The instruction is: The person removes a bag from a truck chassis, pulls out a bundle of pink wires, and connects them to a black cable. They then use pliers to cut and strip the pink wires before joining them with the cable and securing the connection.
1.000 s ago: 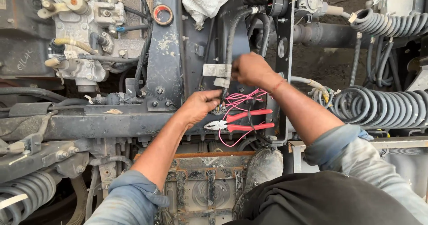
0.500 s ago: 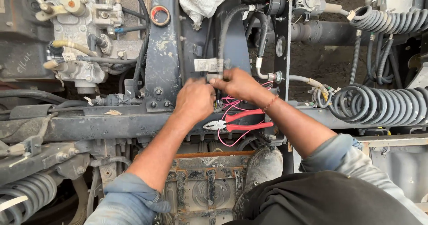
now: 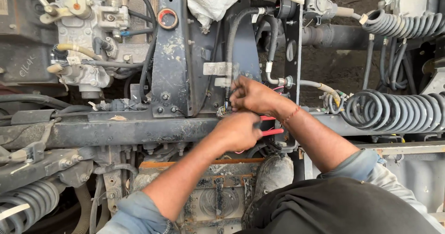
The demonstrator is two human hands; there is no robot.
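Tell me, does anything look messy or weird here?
Yes. A crumpled white sack is stuffed among the hoses at the top, and red-handled pliers lie loose on the frame beam beside the hands.

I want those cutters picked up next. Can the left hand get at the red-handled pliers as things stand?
Probably yes. The left hand lies right beside the red-handled pliers on the frame rail, partly covering them. Nothing stands between, though loose wires crowd the spot.
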